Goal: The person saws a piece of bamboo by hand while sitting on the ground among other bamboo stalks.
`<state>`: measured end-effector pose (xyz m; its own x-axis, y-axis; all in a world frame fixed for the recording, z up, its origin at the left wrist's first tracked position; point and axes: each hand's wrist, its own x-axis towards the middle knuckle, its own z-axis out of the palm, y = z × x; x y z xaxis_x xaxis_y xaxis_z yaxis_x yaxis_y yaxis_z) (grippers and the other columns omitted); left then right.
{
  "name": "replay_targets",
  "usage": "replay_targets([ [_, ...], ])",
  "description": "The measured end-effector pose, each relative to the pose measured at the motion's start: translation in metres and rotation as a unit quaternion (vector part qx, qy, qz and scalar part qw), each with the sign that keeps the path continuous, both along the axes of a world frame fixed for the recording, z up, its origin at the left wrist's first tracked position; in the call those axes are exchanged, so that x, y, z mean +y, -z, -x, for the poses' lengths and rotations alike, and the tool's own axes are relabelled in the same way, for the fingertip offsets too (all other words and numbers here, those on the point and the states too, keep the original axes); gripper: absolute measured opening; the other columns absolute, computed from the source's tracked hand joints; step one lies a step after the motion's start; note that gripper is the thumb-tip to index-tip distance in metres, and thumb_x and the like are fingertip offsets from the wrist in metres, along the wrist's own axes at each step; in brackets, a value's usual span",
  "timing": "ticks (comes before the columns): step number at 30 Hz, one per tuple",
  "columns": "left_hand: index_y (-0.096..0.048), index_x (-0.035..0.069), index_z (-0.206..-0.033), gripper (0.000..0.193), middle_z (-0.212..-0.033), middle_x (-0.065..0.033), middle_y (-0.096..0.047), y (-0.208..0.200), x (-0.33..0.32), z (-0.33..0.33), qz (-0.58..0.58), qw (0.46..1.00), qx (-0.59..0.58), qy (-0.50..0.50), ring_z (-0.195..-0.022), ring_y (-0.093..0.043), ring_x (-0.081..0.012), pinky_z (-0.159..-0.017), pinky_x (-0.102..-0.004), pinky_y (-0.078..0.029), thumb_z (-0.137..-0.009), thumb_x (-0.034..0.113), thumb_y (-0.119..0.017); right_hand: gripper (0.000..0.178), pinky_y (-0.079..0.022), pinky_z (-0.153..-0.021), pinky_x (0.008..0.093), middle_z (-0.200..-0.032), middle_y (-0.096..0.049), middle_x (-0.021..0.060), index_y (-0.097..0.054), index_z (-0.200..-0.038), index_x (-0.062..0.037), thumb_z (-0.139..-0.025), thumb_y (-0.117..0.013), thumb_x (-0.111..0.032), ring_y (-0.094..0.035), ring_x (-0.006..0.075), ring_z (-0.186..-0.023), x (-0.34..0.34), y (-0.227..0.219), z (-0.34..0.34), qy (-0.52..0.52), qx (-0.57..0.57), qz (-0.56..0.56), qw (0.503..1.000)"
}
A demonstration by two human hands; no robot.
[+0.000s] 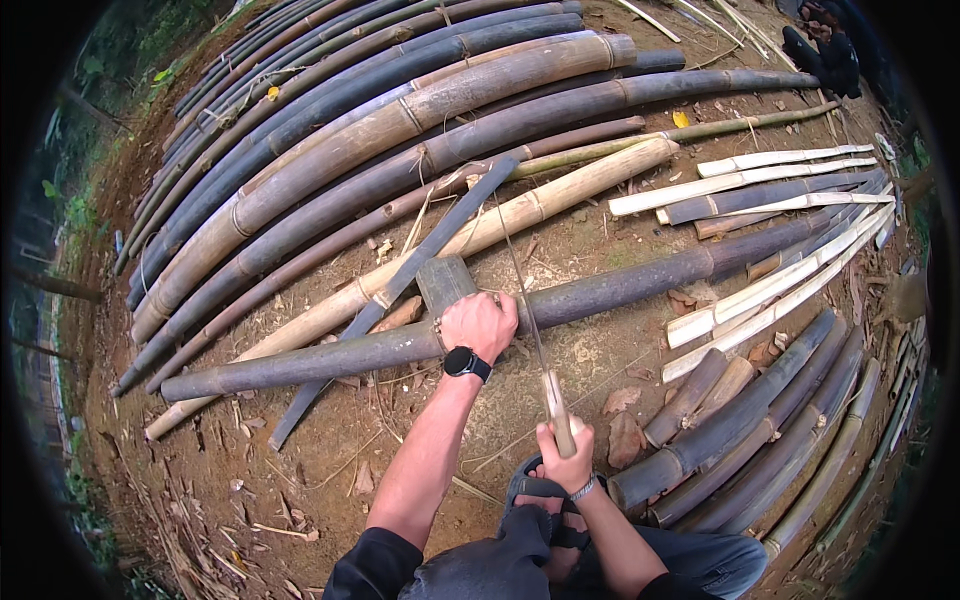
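Observation:
A long dark bamboo pole (pixel 620 292) lies across the middle, over a pale bamboo pole (pixel 590 185) and a flat dark bamboo strip (pixel 440 238) near its left part. My left hand (pixel 480 325), a black watch on its wrist, is closed on the dark pole and bears down from above. Just beyond that hand, a short dark bamboo piece (pixel 445 283) sits against the pole. My right hand (pixel 567 452) grips the pale handle of a handsaw (pixel 556 400). Its thin blade points away from me and crosses the dark pole just right of my left hand.
Many bamboo poles (pixel 340 170) lie side by side at the far left. On the right are split white bamboo strips (pixel 770 300), with cut dark bamboo lengths (pixel 690 450) below them. My sandalled foot (pixel 540 490) is close by. Another person (pixel 825 60) shows at the far right.

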<state>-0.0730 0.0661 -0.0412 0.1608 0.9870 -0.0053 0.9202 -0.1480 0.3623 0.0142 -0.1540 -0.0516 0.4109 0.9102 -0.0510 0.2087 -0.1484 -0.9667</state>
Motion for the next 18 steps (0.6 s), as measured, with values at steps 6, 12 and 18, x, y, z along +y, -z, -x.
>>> replay_targets([
  [6, -0.072, -0.003, -0.067, 0.054, -0.071, -0.0282, -0.068, -0.007, 0.007, -0.002, 0.029, 0.999, 0.026, -0.020, -0.067, -0.070, -0.0434, -0.068, -0.0490, -0.056, -0.092, 0.040, -0.051, 0.020, -0.046, -0.051, 0.0353, -0.059, -0.061, 0.0097, -0.060, -0.075, -0.0015, -0.087, -0.072, -0.012, -0.064, 0.0207, -0.053, -0.030, -0.007, -0.004, -0.028, 0.016, 0.031, 0.999],
  [12, -0.072, -0.003, -0.067, 0.053, -0.071, -0.0276, -0.068, 0.003, -0.002, 0.000, -0.012, 1.000, -0.007, 0.000, -0.067, -0.070, -0.0426, -0.068, -0.0482, -0.057, -0.092, 0.040, -0.051, 0.021, -0.048, -0.053, 0.0376, -0.060, -0.061, 0.0104, -0.059, -0.074, -0.0023, -0.085, -0.074, -0.012, -0.066, 0.0226, -0.056, 0.021, -0.004, -0.011, 0.015, 0.039, 0.044, 0.998],
  [18, -0.072, -0.003, -0.066, 0.054, -0.069, -0.0289, -0.067, 0.002, 0.000, 0.002, -0.058, 0.998, -0.020, 0.000, -0.065, -0.069, -0.0436, -0.067, -0.0491, -0.056, -0.092, 0.041, -0.051, 0.020, -0.047, -0.050, 0.0368, -0.056, -0.060, 0.0092, -0.059, -0.072, -0.0023, -0.086, -0.072, -0.010, -0.064, 0.0218, -0.051, -0.033, -0.007, 0.006, 0.019, 0.091, 0.033, 0.995],
])
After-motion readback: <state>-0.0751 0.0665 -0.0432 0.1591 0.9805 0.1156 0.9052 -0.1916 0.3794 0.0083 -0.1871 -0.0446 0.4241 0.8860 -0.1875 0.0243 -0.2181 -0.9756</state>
